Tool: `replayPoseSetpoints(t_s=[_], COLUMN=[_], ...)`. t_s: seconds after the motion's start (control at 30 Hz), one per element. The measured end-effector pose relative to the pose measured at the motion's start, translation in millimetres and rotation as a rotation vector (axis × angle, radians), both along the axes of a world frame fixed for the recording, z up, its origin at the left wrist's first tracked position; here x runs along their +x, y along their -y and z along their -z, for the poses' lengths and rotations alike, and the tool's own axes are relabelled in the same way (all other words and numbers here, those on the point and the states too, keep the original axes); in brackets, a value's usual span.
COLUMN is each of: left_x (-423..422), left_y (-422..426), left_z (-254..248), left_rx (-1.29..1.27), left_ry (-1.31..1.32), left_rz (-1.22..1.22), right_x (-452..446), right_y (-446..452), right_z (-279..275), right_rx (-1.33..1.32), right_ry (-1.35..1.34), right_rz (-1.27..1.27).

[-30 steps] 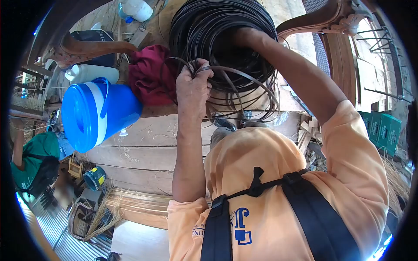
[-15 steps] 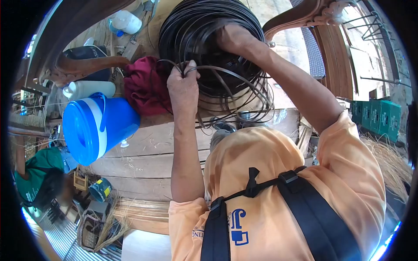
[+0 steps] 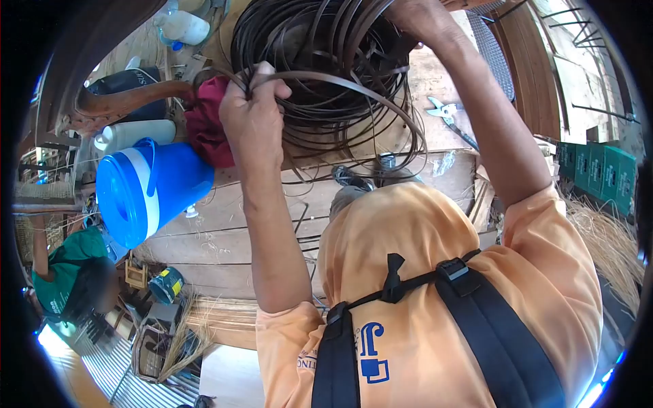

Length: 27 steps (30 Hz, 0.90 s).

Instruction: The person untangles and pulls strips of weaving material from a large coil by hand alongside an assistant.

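A large coil of dark brown flat plastic-like strip (image 3: 333,119) lies in loose loops on a wooden surface in front of me. My left hand (image 3: 255,119) is closed at its left side, thumb and fingers pinching a length of strip that arcs rightward over the coil. At the coil's upper right, my right hand (image 3: 423,22) grips several raised loops; its fingertips are partly hidden at the top edge. Beside my left wrist is a bunched maroon cloth (image 3: 209,129).
A lidded blue bucket (image 3: 178,178) and a white bottle (image 3: 146,134) stand left. Hand shears (image 3: 452,121) lie right of the coil. A carved wooden leg (image 3: 129,102) juts in from the left. Another person in a green shirt (image 3: 71,268) is lower left.
My right hand has moved from inside the coil up and right, drawing loops with it. My left hand has shifted up and left, still pinching the strip. The shears have come into view.
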<state>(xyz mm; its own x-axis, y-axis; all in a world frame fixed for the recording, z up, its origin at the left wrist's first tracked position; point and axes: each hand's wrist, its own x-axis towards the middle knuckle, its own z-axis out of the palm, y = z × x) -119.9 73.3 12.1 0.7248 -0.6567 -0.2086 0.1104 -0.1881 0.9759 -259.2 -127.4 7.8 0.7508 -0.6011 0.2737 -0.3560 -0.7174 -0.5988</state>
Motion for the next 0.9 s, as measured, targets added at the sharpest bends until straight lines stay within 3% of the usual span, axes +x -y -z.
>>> replayPoseSetpoints(t_s=[0.1,0.13,0.23,0.27,0.37,0.4,0.5,0.6,0.67,0.73,0.77,0.83,0.9], left_x=[-6,-7,-15,-17,-23,-24,-29,-42,-60,-76,-82,-91,-92], left_y=[-7,-11,-20,-23,-32,-37,-48,-67,-75,-76,-74,-75,-73], left_z=[9,11,24,25,36,40,39,32,31,29,28,30,36], left_rx=[0.044,0.080,0.123,0.159,0.168,0.189,0.222,0.177,0.099,0.036,0.012,0.025,0.084], left_ry=[0.038,0.046,0.106,0.110,0.081,0.090,0.029,-0.182,-0.254,-0.284,-0.281,-0.234,-0.143], left_rz=[-0.012,0.000,-0.010,0.000,-0.027,-0.021,-0.027,-0.049,-0.091,-0.109,-0.106,-0.085,-0.038], right_x=[-21,-20,-18,-14,-4,0,-3,-23,-61,-76,-80,-99,-109], right_y=[20,30,12,13,14,16,-21,-19,-23,-46,-69,-100,-133], right_z=[24,36,13,4,15,12,-33,-26,2,-3,-16,-3,2], right_rx=[-1.314,-1.201,-1.458,-1.775,-1.023,-0.935,0.301,0.364,0.265,0.345,0.479,0.496,0.679], right_ry=[-0.645,-0.643,-0.821,-0.754,-0.292,-0.124,-0.724,-0.801,-0.548,-0.489,-0.558,-0.135,0.084], right_rz=[-0.180,-0.212,-0.331,-0.388,-0.435,-0.544,-0.064,-0.210,-0.434,-0.365,-0.187,-0.158,-0.073])
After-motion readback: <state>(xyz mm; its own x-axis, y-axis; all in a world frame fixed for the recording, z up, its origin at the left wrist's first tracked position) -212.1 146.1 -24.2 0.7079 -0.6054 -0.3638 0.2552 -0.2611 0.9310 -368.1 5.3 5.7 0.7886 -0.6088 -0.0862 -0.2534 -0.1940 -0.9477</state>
